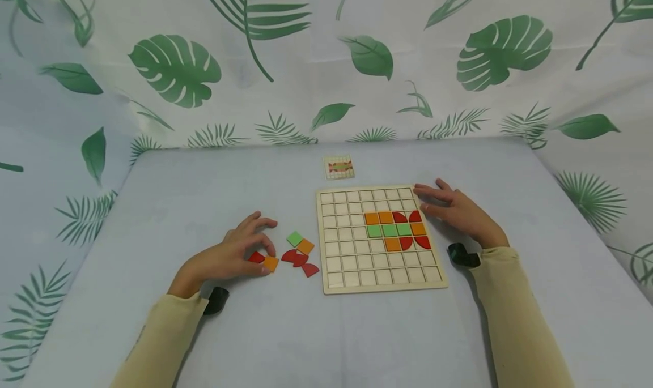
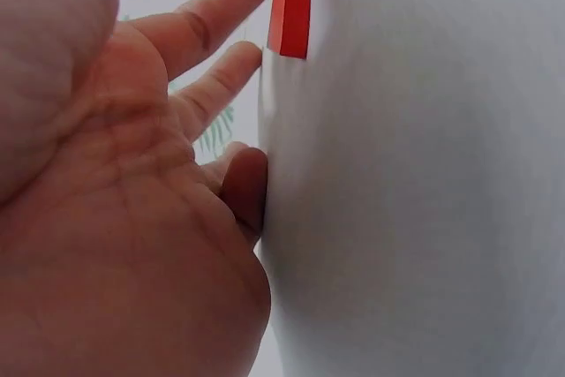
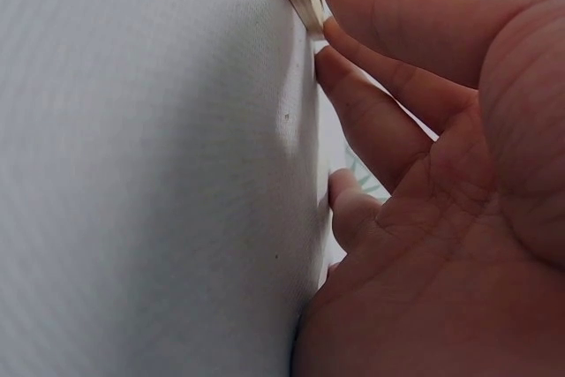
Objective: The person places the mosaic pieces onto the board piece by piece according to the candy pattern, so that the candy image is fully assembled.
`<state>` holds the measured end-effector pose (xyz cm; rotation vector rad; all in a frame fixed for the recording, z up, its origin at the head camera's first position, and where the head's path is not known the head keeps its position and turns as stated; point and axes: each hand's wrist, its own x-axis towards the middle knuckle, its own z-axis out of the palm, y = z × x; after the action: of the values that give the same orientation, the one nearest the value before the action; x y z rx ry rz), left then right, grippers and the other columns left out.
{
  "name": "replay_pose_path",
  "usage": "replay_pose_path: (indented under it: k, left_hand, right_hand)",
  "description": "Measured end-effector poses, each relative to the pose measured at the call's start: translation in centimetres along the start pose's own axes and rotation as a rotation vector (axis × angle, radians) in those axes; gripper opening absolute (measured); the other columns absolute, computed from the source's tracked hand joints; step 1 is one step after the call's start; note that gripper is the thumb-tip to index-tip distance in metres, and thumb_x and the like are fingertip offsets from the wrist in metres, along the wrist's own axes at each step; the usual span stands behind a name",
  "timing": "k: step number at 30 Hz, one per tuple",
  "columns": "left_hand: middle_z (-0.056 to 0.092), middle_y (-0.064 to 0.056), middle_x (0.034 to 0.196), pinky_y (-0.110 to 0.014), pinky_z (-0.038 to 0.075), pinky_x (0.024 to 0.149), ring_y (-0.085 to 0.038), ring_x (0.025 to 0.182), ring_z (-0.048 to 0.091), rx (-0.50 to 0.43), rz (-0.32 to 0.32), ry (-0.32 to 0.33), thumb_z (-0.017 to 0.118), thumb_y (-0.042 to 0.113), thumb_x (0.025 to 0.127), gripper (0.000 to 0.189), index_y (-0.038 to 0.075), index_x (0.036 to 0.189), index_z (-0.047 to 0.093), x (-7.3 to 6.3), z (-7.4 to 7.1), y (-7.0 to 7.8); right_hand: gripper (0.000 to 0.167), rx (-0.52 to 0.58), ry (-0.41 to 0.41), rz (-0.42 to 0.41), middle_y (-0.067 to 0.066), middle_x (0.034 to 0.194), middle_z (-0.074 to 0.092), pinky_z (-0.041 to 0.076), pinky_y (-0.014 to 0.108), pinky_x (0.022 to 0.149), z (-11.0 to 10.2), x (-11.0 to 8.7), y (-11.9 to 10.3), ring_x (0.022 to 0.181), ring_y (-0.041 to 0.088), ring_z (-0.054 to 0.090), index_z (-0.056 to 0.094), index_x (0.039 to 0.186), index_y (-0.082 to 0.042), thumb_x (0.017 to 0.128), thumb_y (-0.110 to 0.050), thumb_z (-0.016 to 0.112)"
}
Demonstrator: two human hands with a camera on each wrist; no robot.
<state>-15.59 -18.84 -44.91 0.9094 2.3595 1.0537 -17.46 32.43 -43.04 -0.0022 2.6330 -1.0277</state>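
Note:
My left hand has its thumb and index finger at opposite edges of an orange square tile, pinching it close over the table. A red curved piece lies beside that tile, under the fingers; a red piece also shows near the fingertips in the left wrist view. My right hand rests at the upper right edge of the wooden grid board, fingers extended and fingertips at its rim. On the board's right side sit orange squares, green squares and red curved pieces.
Between the left hand and the board lie a loose green square, an orange square and several red curved pieces. A small pattern card lies behind the board. Leaf-printed cloth hangs around the table.

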Motion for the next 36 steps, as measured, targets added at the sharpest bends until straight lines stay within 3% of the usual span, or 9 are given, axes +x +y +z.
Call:
replay_pose_path:
  k: [6, 13, 18, 22, 28, 31, 36]
  left_hand:
    - [0.044, -0.015, 0.157, -0.082, 0.007, 0.113, -0.046, 0.158, 0.01, -0.006, 0.018, 0.039, 0.082, 0.012, 0.091, 0.019, 0.021, 0.1, 0.068, 0.1, 0.3, 0.0]
    - [0.047, -0.013, 0.151, -0.061, 0.026, 0.106, -0.04, 0.148, 0.032, 0.016, 0.03, 0.075, 0.083, 0.01, 0.091, 0.022, 0.019, 0.101, 0.065, 0.7, 0.8, 0.7]
    - [0.053, -0.01, 0.143, -0.061, 0.027, 0.104, -0.038, 0.143, 0.038, 0.033, 0.032, 0.097, 0.083, 0.008, 0.092, 0.026, 0.018, 0.099, 0.061, 0.8, 0.9, 1.1]
    - [0.059, -0.005, 0.131, -0.063, 0.028, 0.106, -0.039, 0.139, 0.039, 0.036, -0.006, 0.11, 0.084, 0.009, 0.092, 0.028, 0.018, 0.099, 0.059, 0.8, 0.9, 1.2]
    - [0.064, 0.005, 0.108, -0.051, 0.043, 0.098, -0.033, 0.124, 0.045, 0.019, -0.065, 0.123, 0.081, 0.008, 0.096, 0.02, 0.019, 0.1, 0.065, 0.8, 0.8, 1.5]
    - [0.064, 0.004, 0.102, -0.048, 0.045, 0.096, -0.028, 0.115, 0.05, -0.017, -0.102, 0.13, 0.077, 0.008, 0.099, 0.014, 0.015, 0.107, 0.069, 0.9, 0.7, 1.5]
    - [0.067, 0.001, 0.105, -0.047, 0.049, 0.098, -0.025, 0.109, 0.056, -0.055, -0.178, 0.155, 0.073, 0.011, 0.102, 0.021, 0.009, 0.123, 0.075, 0.9, 0.4, 1.6]
  right_hand:
    - [0.062, -0.006, -0.003, 0.009, 0.022, 0.177, 0.001, 0.0, 0.08, 0.117, 0.1, 0.0, -0.1, 0.159, 0.052, -0.008, 0.047, 0.163, -0.014, 0.108, -0.038, 0.063]
    - [0.061, -0.001, 0.001, -0.004, 0.022, 0.177, 0.005, -0.002, 0.076, 0.12, 0.0, -0.1, -0.1, 0.161, 0.047, -0.005, 0.048, 0.162, -0.013, 0.108, -0.036, 0.064]
    - [0.06, 0.001, 0.002, -0.018, 0.021, 0.177, 0.009, -0.003, 0.075, 0.12, 0.0, 0.0, 0.1, 0.162, 0.045, -0.005, 0.049, 0.162, -0.012, 0.108, -0.035, 0.064]
    - [0.06, 0.001, 0.002, -0.015, 0.021, 0.177, 0.009, -0.003, 0.075, 0.12, 0.0, 0.1, 0.2, 0.162, 0.045, -0.006, 0.049, 0.162, -0.013, 0.108, -0.037, 0.063]
    - [0.06, -0.003, 0.001, -0.005, 0.021, 0.177, 0.006, -0.002, 0.076, 0.12, 0.0, 0.1, 0.1, 0.161, 0.046, -0.007, 0.048, 0.162, -0.013, 0.109, -0.036, 0.063]
    - [0.061, -0.004, -0.004, -0.003, 0.021, 0.177, 0.004, 0.0, 0.078, 0.118, -0.1, 0.1, 0.2, 0.161, 0.048, -0.008, 0.047, 0.163, -0.014, 0.109, -0.036, 0.063]
    - [0.062, -0.005, -0.01, -0.008, 0.021, 0.177, 0.005, 0.001, 0.079, 0.118, -0.1, 0.0, 0.2, 0.161, 0.048, -0.008, 0.046, 0.163, -0.014, 0.109, -0.039, 0.063]
